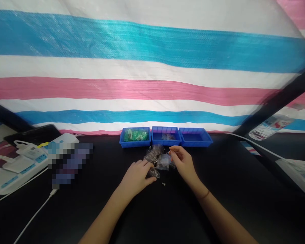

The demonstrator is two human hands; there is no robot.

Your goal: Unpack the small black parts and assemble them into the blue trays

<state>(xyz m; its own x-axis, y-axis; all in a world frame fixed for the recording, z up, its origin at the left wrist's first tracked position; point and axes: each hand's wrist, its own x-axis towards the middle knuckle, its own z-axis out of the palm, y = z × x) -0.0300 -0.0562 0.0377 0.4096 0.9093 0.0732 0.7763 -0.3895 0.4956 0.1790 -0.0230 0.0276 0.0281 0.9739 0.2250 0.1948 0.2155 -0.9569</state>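
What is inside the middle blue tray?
The middle tray holds a small clear plastic packet. What the packet contains is too small to tell.

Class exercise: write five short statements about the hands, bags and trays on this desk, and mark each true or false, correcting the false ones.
1. Green packets lie in the left-hand tray. True.
2. All three trays are red. False: they are blue.
3. The left hand is inside the middle tray. False: the left hand is at the clear bags, in front of the trays.
4. A thin band circles the right wrist. True.
5. The small loose piece lies in a tray. False: the piece lies on the black table.
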